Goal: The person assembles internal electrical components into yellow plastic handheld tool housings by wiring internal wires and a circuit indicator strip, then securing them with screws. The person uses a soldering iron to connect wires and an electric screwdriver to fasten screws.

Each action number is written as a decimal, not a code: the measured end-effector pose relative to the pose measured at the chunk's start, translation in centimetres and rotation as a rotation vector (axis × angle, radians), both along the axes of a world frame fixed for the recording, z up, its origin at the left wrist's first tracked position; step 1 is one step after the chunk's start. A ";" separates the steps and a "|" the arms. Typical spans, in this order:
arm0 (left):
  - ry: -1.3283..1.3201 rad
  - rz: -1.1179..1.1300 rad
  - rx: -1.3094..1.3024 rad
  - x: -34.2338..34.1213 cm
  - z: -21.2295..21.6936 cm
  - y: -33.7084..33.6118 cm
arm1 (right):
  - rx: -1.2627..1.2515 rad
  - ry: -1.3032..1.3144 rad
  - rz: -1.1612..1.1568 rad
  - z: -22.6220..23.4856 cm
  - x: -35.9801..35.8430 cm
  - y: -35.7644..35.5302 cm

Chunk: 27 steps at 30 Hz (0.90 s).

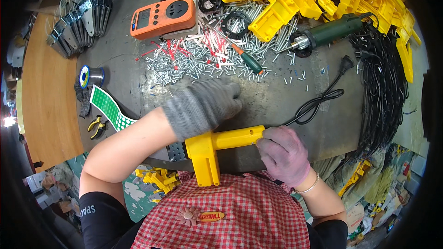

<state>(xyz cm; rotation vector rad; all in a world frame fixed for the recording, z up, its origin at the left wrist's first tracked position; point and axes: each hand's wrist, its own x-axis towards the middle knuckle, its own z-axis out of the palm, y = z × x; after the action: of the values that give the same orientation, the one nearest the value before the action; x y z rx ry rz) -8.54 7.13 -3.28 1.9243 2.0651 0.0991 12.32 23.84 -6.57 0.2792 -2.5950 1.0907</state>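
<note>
A yellow plastic tool housing [235, 139] with a straight handle lies across the near edge of the table, against my checked apron. At its left end sits a dark perforated metal plate [176, 152]. A black cord with a plug [318, 101] runs from the handle's end. My right hand [284, 154], in a pinkish glove, is closed on that end. In a grey striped glove, my left hand [207, 103] reaches over the table above the housing, just short of the loose screws [203, 62]. Its fingers curl downward; their tips and anything in them are hidden.
A green-handled screwdriver [249, 61] lies on the screws. Beyond stand an orange meter [162, 17], a green electric tool [330, 33] and heaped yellow housings [277, 14]. Black cords [383, 87] hang right. At left are a solder spool [92, 76], green stickers [110, 108] and pliers [97, 127].
</note>
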 end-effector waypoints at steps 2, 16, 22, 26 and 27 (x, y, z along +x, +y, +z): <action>0.006 -0.003 -0.115 0.3 0.6 0.9 | 0.000 0.006 -0.002 -0.1 -0.2 0.0; -0.710 0.168 0.099 1.9 -0.5 0.9 | 0.030 -0.059 -0.041 0.8 -1.1 0.2; -0.704 0.226 0.083 3.5 -0.5 -0.4 | -0.008 -0.046 -0.046 0.9 -1.1 0.1; -0.096 0.173 0.211 7.2 1.2 -2.5 | -0.097 -0.021 -0.054 1.8 -2.4 1.0; -0.112 0.206 0.166 7.4 1.4 -2.7 | 0.117 0.027 -0.089 2.4 -3.6 1.7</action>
<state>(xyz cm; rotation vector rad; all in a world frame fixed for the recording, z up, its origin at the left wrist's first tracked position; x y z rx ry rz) -1.13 4.42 -1.88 1.7442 2.2335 0.4279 8.76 25.51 -4.14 0.2008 -2.6241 0.9014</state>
